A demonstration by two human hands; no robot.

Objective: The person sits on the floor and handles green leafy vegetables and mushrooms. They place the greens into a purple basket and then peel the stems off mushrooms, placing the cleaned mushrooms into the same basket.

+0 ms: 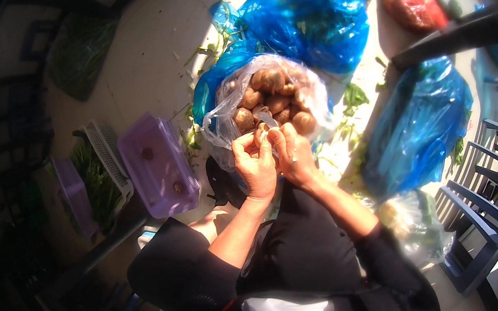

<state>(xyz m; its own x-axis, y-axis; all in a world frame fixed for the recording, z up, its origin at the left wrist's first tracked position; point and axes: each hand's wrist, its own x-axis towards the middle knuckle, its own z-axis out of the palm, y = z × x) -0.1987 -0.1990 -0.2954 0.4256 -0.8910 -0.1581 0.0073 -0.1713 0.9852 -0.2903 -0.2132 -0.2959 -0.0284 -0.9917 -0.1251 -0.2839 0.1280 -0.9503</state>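
My left hand (254, 169) pinches a brown mushroom (261, 133) between thumb and fingers, above the near rim of an open clear plastic bag (221, 123). Close against it, my right hand (295, 156) has its fingers curled around a thin shiny strip (268, 119) that looks like a small knife blade; most of it is hidden. Small pale crumbs stick to the back of this hand. Several brown mushrooms (276, 103) fill the clear bag, which sits partly within a blue plastic bag (205, 90).
Left of my hands stands a purple plastic basket (158, 167) with two mushrooms inside. Beyond it a white basket (107, 150) adjoins leafy greens (91, 176). Large blue bags (306, 20) lie ahead and right (420, 128). A red bag (413, 1) and dark stools (480, 229) are farther right.
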